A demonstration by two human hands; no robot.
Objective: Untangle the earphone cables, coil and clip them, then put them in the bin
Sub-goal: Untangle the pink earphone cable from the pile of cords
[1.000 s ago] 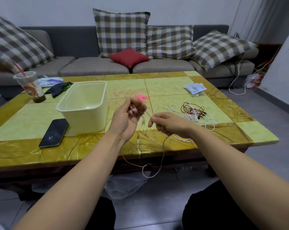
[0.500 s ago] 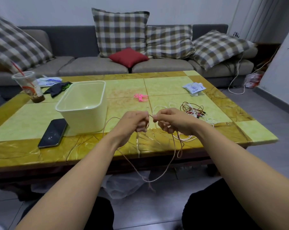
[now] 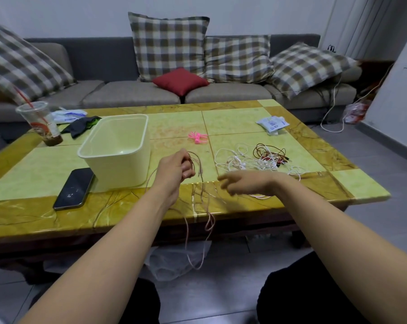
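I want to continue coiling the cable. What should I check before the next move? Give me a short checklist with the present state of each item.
1. Left hand grips the cable loops: ok.
2. Right hand free to take the hanging part: ok, open and holding nothing.
3. Hanging part free of knots: cannot tell; it looks twisted below the table edge.
4. Cable apart from the tangle: cannot tell; the right hand hides that spot.
5. Clips at hand: ok, on the table beyond the hands.
6. Bin open: ok.
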